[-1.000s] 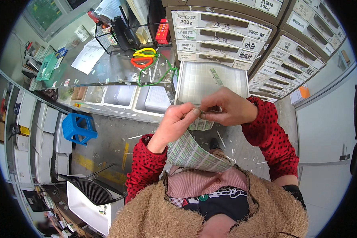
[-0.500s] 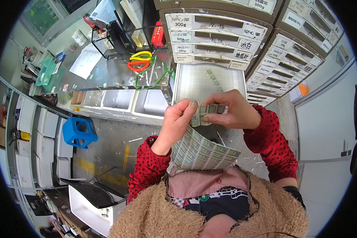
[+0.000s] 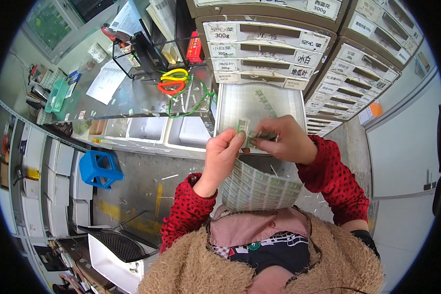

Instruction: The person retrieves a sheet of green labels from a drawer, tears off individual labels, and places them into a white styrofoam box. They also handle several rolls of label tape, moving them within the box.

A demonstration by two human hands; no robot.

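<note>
A large sheet of small green-and-white labels (image 3: pixel 262 188) hangs curved below my hands, in front of my chest. My left hand (image 3: pixel 222 153) pinches the upper part of this label sheet between thumb and fingers, and a narrow end of it stands up past the thumb. Close beside it, my right hand (image 3: pixel 288 141) is closed on a piece of the labels, which is seen nearly edge-on; I cannot tell whether it is still joined to the sheet. Both hands are over the front of a pulled-out white drawer (image 3: pixel 232 100). Inside lies a loose strip of labels (image 3: pixel 265 103).
A drawer cabinet (image 3: pixel 267 44) stands ahead, with another (image 3: pixel 350 78) at the right. On the glass-topped desk (image 3: pixel 142 100) lie yellow-handled scissors (image 3: pixel 174 74), orange-handled scissors (image 3: pixel 170 88) and a green cord (image 3: pixel 193 105). A blue stool (image 3: pixel 99 169) stands at the left.
The labels between my hands were spread flat and now appear folded or turned edge-on. My right hand has rotated inward, and the hanging sheet has shifted slightly right.
</note>
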